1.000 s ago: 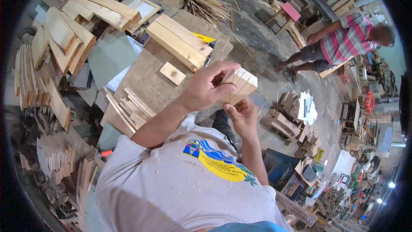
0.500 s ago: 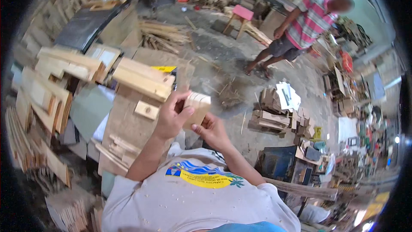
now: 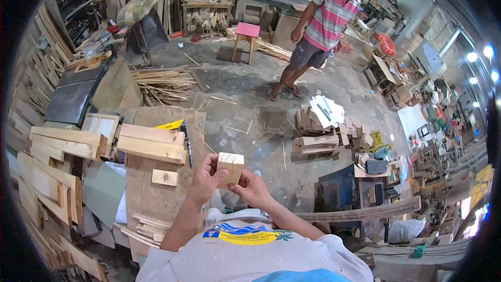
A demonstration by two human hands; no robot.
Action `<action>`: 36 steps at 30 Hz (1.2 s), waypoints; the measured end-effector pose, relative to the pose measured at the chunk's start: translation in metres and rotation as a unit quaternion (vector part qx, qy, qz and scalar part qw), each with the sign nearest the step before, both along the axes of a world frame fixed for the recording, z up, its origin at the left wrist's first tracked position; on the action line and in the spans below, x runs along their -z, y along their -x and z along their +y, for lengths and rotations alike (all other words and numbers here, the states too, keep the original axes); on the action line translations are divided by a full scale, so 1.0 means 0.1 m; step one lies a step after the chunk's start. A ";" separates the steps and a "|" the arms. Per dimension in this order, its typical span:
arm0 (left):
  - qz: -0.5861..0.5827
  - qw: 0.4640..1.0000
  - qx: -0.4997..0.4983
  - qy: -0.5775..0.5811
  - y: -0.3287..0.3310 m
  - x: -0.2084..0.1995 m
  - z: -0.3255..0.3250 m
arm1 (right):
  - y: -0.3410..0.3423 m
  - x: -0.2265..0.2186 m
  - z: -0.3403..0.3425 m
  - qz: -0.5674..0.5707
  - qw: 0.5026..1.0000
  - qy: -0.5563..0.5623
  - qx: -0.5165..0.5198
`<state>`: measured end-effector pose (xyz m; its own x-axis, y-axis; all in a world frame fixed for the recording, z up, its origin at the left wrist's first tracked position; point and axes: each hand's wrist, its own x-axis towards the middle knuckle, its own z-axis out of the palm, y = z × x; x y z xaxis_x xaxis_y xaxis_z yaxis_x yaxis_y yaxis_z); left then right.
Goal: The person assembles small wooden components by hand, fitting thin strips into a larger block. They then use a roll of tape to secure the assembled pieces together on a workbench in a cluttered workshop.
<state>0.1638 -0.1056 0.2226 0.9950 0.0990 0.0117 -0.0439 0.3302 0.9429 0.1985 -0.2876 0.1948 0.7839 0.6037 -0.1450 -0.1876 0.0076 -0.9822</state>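
Note:
A small wooden block [image 3: 229, 168] with pale, curved-grain end wood on top is held up in front of my chest. My left hand [image 3: 202, 184] grips its left side, thumb across the near face. On the lower right, my right hand [image 3: 252, 189] pinches the same block, its thumb on the near face; some fingers are hidden behind. Left of my hands, on a workbench [image 3: 146, 198], lies a flat wooden piece [image 3: 165, 177] with a dark knot. Beyond it are thick planed boards [image 3: 151, 143], with a yellow-bladed handsaw [image 3: 170, 125] behind them.
Thin wood strips [image 3: 151, 227] lie at the bench's near end, and stacked planks [image 3: 65, 143] stand further left. A person [image 3: 329, 18] in a striped shirt stands across the floor. Right of centre is a pile of wood blocks [image 3: 318, 138] with papers on top. A pink-topped stool [image 3: 246, 31] stands farther back.
The view has tilted up and shifted right, so the room appears lower and further left. Both hands still hold the block. The standing person's head has turned toward me.

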 end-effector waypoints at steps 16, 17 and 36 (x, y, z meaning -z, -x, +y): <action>0.016 0.987 0.079 0.141 -0.70 -0.03 -0.49 | -0.44 0.01 -0.53 -0.032 0.996 0.044 0.077; 0.017 0.986 0.085 0.145 -0.77 -0.06 -0.53 | -0.52 -0.09 -0.59 -0.034 0.996 0.044 0.073; 0.036 0.964 0.246 -0.089 -1.91 -0.27 -2.34 | -1.28 -0.29 -2.53 -0.002 0.992 0.021 0.125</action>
